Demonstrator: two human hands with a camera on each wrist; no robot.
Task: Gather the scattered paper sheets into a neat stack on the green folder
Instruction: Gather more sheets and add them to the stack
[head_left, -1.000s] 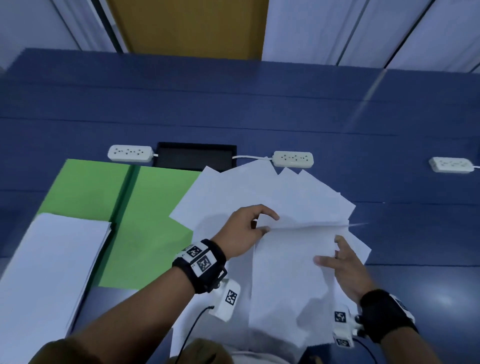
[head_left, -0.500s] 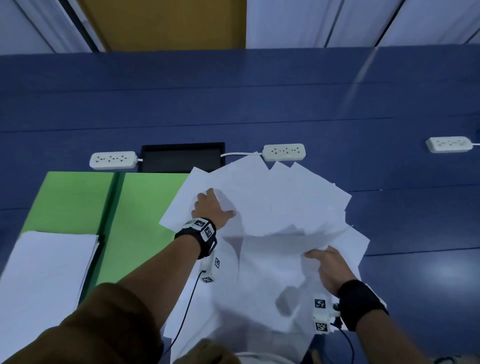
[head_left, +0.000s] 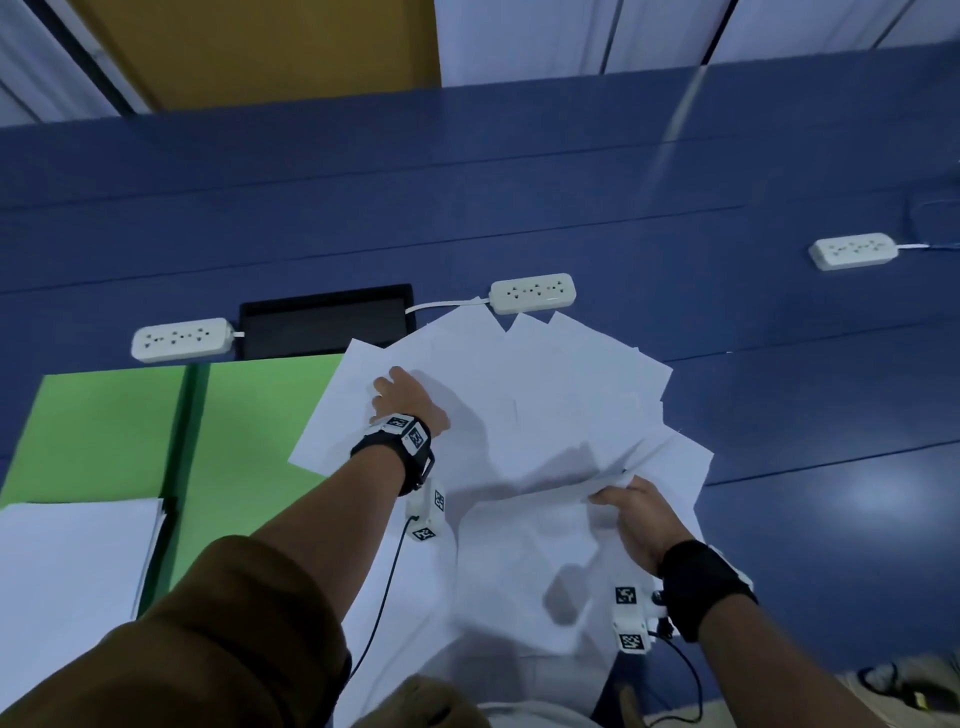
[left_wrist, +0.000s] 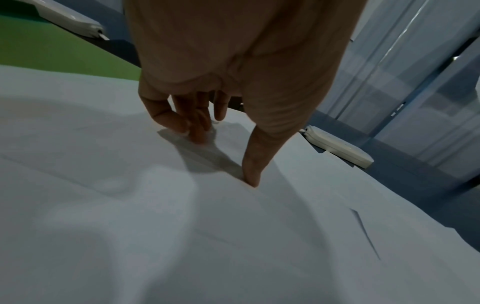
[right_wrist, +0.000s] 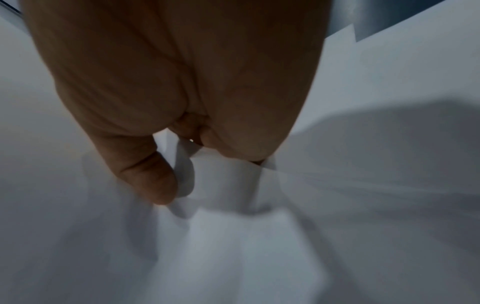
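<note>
Several white paper sheets (head_left: 545, 395) lie fanned out on the blue table, their left corner overlapping the open green folder (head_left: 249, 415). A neat white stack (head_left: 72, 561) lies on the folder's near left part. My left hand (head_left: 402, 397) rests on the fan's left side, fingertips (left_wrist: 197, 133) and thumb pressing down on the paper (left_wrist: 130, 205). My right hand (head_left: 631, 512) pinches the lifted edge of a bent sheet (head_left: 524, 561) near the front; in the right wrist view the thumb (right_wrist: 153, 183) and fingers close on folded paper (right_wrist: 226, 179).
Three white power strips lie on the table: one (head_left: 179, 339) behind the folder, one (head_left: 532, 292) behind the fan, one (head_left: 854, 251) far right. A black recessed box (head_left: 324, 322) sits between the first two. Cables trail from the wrist cameras.
My left hand let go of the sheet's edge and moved up and left onto the fan. My right hand closed on the sheet's edge, which now bends upward.
</note>
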